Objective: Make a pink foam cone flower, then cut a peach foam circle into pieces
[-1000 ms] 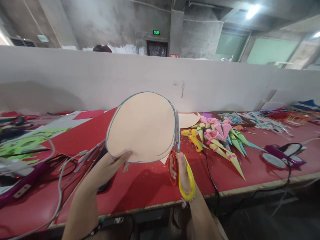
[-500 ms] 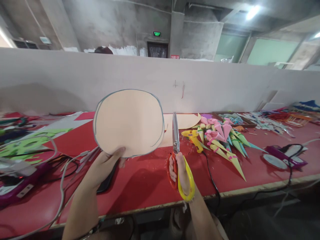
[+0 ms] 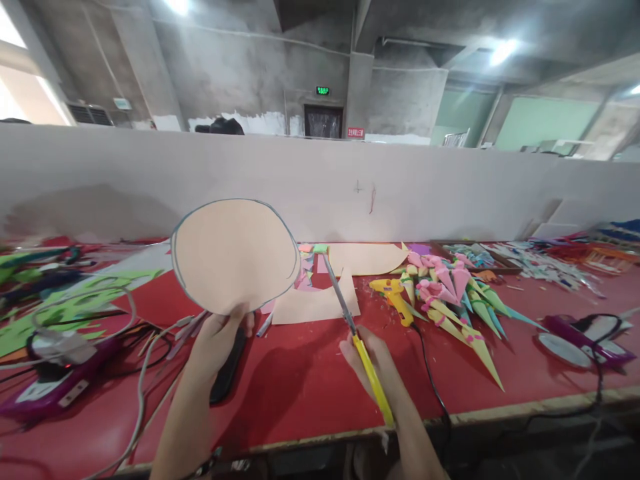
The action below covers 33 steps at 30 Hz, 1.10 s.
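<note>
My left hand [image 3: 227, 333] pinches the lower edge of a rounded cream paper piece [image 3: 235, 257] with a dark outline along its rim, holding it upright above the table. In my right hand [image 3: 370, 360] is a pair of scissors [image 3: 345, 303] with yellow on the handle, its blades closed and pointing away from me. The scissors are apart from the held piece. Behind the blades lies a cream paper offcut [image 3: 305, 307] with a curved cut edge. Farther back rests another cream sheet [image 3: 370, 260].
A yellow glue gun [image 3: 393, 297] and a pile of pastel paper cones [image 3: 463, 297] lie to the right. Purple power strips [image 3: 595, 343] sit at both sides with trailing cables. A black phone-like object [image 3: 227, 367] is under my left wrist. Green paper scraps [image 3: 75, 303] spread at left.
The rounded piece has moved left and tilted slightly. My right hand has turned the scissors edge-on, their tips now leaning left. The view has shifted, exposing the paper offcut behind.
</note>
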### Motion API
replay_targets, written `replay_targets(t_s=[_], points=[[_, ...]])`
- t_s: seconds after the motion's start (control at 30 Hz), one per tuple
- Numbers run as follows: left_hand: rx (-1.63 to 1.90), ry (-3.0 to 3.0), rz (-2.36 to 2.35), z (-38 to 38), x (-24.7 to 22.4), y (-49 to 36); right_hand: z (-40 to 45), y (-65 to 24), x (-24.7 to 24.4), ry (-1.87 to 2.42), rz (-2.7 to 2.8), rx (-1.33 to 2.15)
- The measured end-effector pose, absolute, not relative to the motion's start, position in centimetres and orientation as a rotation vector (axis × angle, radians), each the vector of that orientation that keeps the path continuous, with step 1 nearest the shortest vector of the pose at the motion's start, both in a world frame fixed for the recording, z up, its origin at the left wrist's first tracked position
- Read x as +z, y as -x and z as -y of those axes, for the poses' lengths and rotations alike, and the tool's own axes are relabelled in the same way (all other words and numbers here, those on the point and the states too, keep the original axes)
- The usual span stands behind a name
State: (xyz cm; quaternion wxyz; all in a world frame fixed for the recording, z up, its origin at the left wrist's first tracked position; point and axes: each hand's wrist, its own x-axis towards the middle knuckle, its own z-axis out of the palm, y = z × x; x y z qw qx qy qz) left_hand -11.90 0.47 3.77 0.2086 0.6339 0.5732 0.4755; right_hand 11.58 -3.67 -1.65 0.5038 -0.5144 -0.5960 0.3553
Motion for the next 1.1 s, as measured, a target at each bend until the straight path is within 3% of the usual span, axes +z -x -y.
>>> replay_targets(t_s=[0.33, 0.57, 0.9, 1.1], points=[[1.366, -1.733, -1.579, -1.0, 3.3, 12.2, 3.5, -12.9, -0.8, 1.889, 1.948, 0.355], [1.474, -1.537, -1.462, -1.0, 2.9, 12.0, 2.6, -13.8, -1.4, 1.802, 2.177, 0.477], [1.566, -1.421, -1.4, -1.1, 2.4, 12.4, -3.6, -11.4, 4.4, 1.652, 2.646, 0.275], [1.54, -1.434, -1.413, -1.2, 2.3, 12.7, -10.0, -9.4, 1.7, 1.839, 2.676, 0.304]])
